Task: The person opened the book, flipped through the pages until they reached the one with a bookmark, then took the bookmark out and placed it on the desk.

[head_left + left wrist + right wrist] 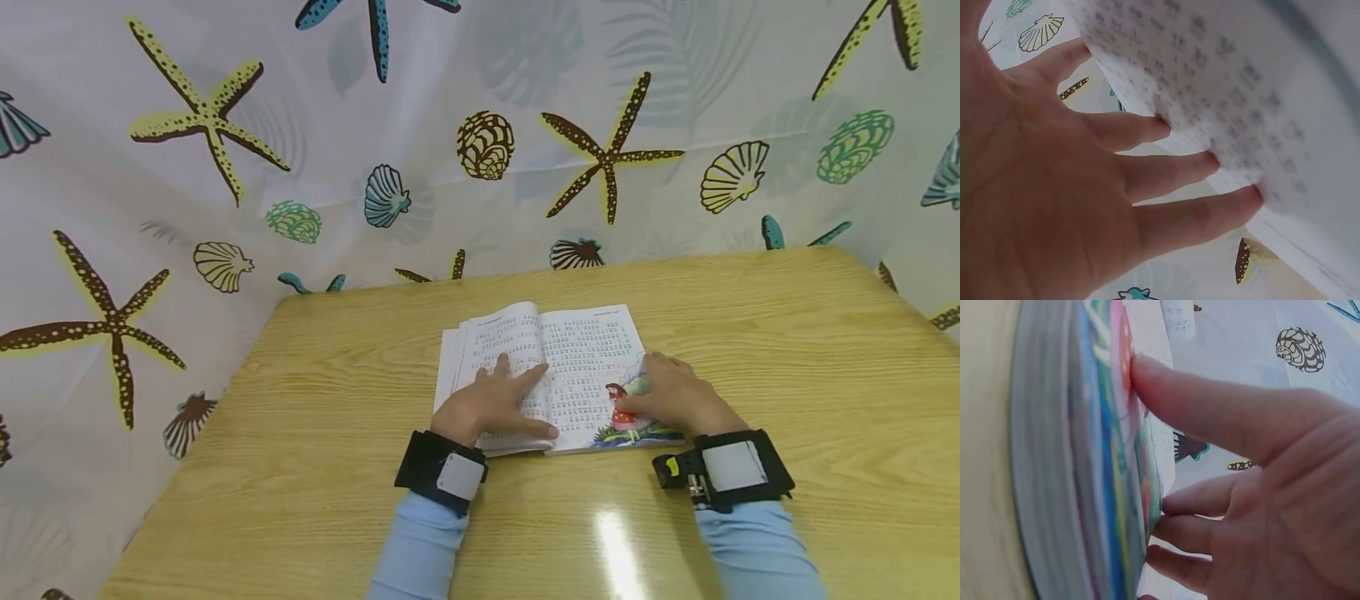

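Observation:
An open book [585,346] with printed text lies on the wooden table, a girl in a red dress [627,417] pictured at the lower right of its right page. My left hand [487,404] rests spread over the left page, thumb near the centre fold. In the left wrist view, the straight fingertips [1250,197] press on the printed paper. My right hand [678,396] lies at the right page's outer edge. Its thumb [1166,381] touches the picture in the right wrist view, and the other fingers [1191,534] meet the page near its edge.
The wooden table [315,400] extends around the book on all sides. Behind it hangs a white cloth [427,100] printed with starfish and shells. Black straps [442,471] with white patches circle both wrists.

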A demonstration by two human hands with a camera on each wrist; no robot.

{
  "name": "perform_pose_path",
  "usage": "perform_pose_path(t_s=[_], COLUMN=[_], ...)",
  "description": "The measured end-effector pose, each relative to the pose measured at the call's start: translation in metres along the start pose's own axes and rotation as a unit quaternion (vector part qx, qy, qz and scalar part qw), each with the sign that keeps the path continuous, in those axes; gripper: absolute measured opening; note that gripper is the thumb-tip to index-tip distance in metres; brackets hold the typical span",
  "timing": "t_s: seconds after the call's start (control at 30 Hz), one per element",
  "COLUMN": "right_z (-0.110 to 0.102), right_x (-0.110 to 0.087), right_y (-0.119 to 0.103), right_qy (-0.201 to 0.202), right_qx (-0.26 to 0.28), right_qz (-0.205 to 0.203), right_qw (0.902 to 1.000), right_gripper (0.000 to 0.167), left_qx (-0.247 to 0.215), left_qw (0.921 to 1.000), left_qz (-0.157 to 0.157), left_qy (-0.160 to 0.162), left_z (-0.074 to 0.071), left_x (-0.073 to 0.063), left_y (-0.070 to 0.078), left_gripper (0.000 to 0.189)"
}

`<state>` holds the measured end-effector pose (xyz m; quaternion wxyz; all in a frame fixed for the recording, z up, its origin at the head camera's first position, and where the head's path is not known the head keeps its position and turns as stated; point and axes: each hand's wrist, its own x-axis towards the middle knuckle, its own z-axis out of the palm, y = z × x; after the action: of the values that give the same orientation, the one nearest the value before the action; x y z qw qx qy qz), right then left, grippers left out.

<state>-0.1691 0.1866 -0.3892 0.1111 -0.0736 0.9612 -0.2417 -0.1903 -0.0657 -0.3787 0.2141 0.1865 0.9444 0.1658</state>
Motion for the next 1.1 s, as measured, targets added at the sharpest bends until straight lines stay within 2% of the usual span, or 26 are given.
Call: perform_pose_path(t_s=[0.1,0.27,0.47,0.8,0.87,0.93,1.03,1.1], right_z=[-0.001,-0.001,-0.003,-0.007,-0.006,-0.006,-0.005,-0.005], right_x=[0.000,0.000,0.000,-0.002,-0.002,-0.002,-0.002,-0.003], right_y=[0.001,-0.001,-0.003,-0.009,-0.009,-0.010,-0.011,-0.011], right_qy=[0.001,0.004,0.004,0.011,0.035,0.079,0.171,0.216], right_qx=[0.023,0.025,0.010,-0.039,-0.038,-0.021,0.016,0.038], right_qz=[0.008,0.021,0.031,0.023,0.021,0.022,0.018,0.008], right_qw=[0.9997,0.9995,0.9995,0.9989,0.9984,0.9964,0.9850,0.9756], right_gripper=[0.060,0.047,0.045,0.042,0.040,0.038,0.024,0.016], left_qx=[-0.002,-0.011,-0.018,-0.019,-0.018,-0.018,-0.019,-0.019], left_qw=[1.0000,0.9999,0.9998,0.9997,0.9997,0.9997,0.9996,0.9996], left_qz=[-0.006,-0.004,-0.005,-0.017,-0.018,-0.018,-0.019,-0.019], left_qy=[-0.001,0.000,-0.003,-0.004,-0.004,-0.004,-0.004,-0.004], left_z=[0.001,0.002,0.001,0.000,0.000,0.000,0.000,0.000], left_x=[0.001,0.001,0.001,0.000,-0.001,-0.001,-0.001,-0.001], left_y=[-0.001,-0.003,-0.003,-0.002,-0.002,-0.002,-0.002,-0.002], left_gripper=[0.094,0.093,0.093,0.093,0.093,0.093,0.093,0.093])
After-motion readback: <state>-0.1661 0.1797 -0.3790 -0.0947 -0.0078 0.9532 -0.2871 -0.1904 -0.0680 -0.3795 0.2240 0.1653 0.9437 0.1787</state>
